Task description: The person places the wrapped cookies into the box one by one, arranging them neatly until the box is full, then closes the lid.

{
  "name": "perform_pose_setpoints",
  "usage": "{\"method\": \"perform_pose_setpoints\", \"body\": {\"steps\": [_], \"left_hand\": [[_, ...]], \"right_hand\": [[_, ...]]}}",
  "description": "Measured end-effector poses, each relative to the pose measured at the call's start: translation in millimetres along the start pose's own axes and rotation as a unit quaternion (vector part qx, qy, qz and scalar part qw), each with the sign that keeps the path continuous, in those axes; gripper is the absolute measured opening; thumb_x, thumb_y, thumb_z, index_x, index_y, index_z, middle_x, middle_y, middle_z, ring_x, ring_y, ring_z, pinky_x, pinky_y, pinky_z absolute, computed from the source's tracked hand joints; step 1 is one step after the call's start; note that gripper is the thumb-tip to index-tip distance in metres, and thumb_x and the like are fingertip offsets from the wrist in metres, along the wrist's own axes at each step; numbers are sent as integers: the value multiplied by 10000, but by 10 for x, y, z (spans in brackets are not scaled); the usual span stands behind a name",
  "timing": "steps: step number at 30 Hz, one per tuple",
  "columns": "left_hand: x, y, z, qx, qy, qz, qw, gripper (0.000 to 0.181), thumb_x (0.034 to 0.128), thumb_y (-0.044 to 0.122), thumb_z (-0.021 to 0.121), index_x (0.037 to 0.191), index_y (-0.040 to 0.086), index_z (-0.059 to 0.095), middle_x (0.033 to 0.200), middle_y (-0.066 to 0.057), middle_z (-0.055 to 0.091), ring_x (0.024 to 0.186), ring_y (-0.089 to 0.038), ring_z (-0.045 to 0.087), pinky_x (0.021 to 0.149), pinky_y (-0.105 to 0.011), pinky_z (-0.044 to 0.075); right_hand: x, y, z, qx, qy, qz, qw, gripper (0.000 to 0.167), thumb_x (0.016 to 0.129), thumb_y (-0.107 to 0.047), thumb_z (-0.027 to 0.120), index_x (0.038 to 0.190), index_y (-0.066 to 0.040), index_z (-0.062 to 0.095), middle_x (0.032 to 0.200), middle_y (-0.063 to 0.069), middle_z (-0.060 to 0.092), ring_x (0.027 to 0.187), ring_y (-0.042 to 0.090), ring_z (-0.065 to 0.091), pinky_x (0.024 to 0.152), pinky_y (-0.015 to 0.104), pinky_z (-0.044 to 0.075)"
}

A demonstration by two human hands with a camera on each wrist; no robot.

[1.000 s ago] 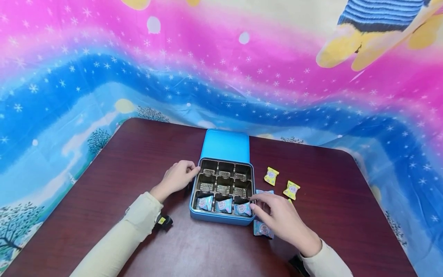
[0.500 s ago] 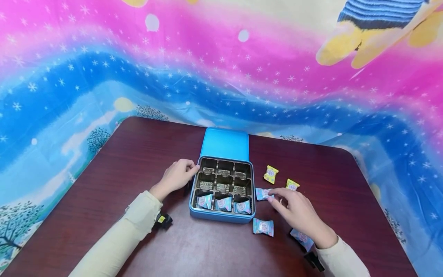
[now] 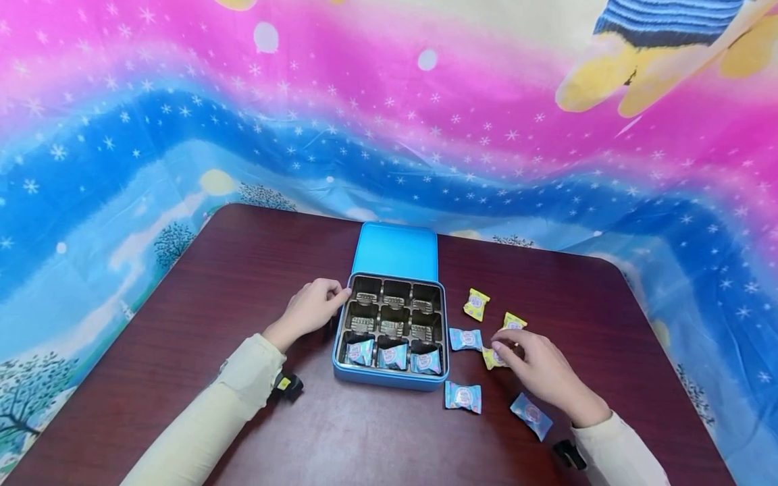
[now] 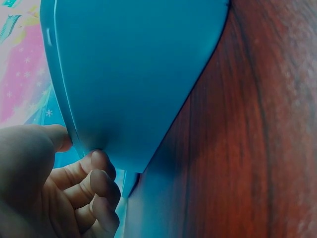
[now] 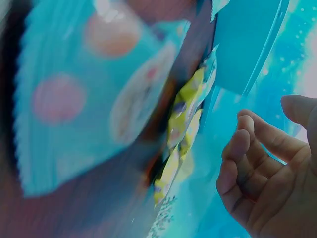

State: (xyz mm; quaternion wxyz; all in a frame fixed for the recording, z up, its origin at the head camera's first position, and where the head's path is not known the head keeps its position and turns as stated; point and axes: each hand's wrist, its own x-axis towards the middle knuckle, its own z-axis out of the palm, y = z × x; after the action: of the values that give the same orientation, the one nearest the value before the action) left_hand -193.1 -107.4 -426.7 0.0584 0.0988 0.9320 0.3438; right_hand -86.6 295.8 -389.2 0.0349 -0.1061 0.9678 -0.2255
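On my feed, the person's left hand is at the far left corner of the blue tin, with thumb and bent fingers clamped on its edge. The right hand is over the right part of the dark red surface, loosely bent, thumb and fingers apart. Its fingertips overlap my head view of the nearest yellow packet; the right wrist view is partly blurred, so I can't be sure whether a fingertip touches it.

Just beyond that hand I see the middle yellow packet, partly hidden, and farther off the far yellow packet. One blue packet lies just beside the tin's right wall, a second blue packet by its near right corner, and a third blue packet below the right hand, close to the right sleeve.

Inside the tin I count three blue-wrapped pieces, one in each compartment of the row closest to the person. The blue lid lies open at the tin's far side, and behind the surface hangs a pink and blue cloth.
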Motion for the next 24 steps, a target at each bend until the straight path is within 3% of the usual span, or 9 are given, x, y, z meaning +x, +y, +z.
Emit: {"method": "perform_pose_setpoints", "body": {"steps": [5, 11, 19, 24], "left_hand": [[-7, -1, 7, -4, 49, 31, 10000, 382, 1030, 415, 547, 719, 197, 585, 571, 47, 544, 518, -148, 496, 521, -316, 358], [-19, -8, 11, 17, 22, -4, 10000, 396, 1033, 421, 537, 710, 195, 572, 572, 41, 546, 519, -151, 510, 522, -319, 365], [-13, 0, 5, -3, 16, 7, 10000, 391, 1033, 424, 535, 720, 192, 574, 585, 37, 558, 519, -150, 516, 525, -320, 372], [-10, 0, -7, -4, -4, 9, 10000, 391, 1032, 418, 539, 718, 190, 581, 578, 38, 550, 517, -149, 511, 521, -315, 368]], "right_hand": [[-23, 141, -55, 2, 66, 28, 10000, 298, 1031, -310, 588, 1222, -109, 700, 1104, 21, 738, 725, 10, 574, 625, 253, 446], [-37, 254, -65, -8, -77, 194, 9998, 314, 1034, -346, 578, 1205, -110, 694, 909, -38, 695, 660, 12, 520, 593, 256, 426], [-25, 316, -51, -129, -392, 305, 9987, 306, 1009, -333, 622, 1210, -109, 677, 806, -63, 639, 631, 24, 495, 577, 252, 415], [-4, 345, -41, -57, -712, 365, 9968, 376, 950, -291, 708, 1265, -95, 645, 896, -50, 635, 672, 35, 507, 600, 245, 439]]}}
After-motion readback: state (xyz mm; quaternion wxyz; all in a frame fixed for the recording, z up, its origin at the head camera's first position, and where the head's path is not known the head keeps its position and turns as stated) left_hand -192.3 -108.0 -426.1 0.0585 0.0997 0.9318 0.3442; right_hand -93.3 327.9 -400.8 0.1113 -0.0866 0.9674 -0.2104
